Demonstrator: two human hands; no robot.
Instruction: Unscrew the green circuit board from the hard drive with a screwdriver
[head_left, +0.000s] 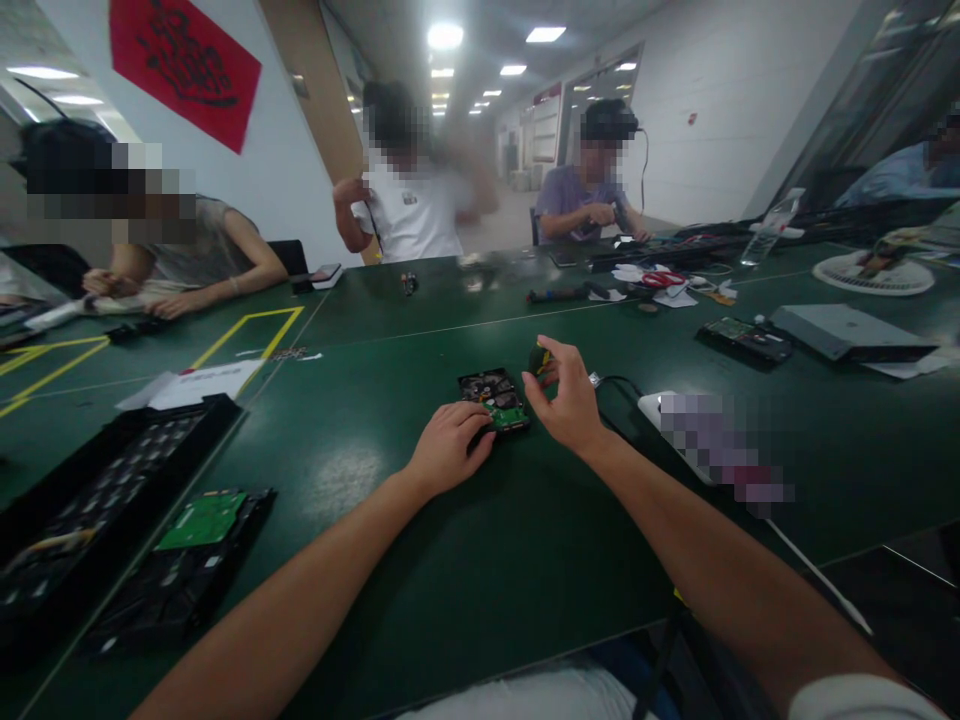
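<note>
A hard drive lies on the green table with its green circuit board facing up. My left hand grips its near left side, fingers over the board and thumb at the near edge. Just right of the drive, my right hand is raised above the table. Between its curled fingers and thumb is a short screwdriver with a dark green and yellow handle; its shaft is not visible, and its tip appears apart from the drive.
At left lie a long black casing and a black unit with a green board. To the right are a white power strip with a cable, another drive and a grey metal box. Several people sit around the table.
</note>
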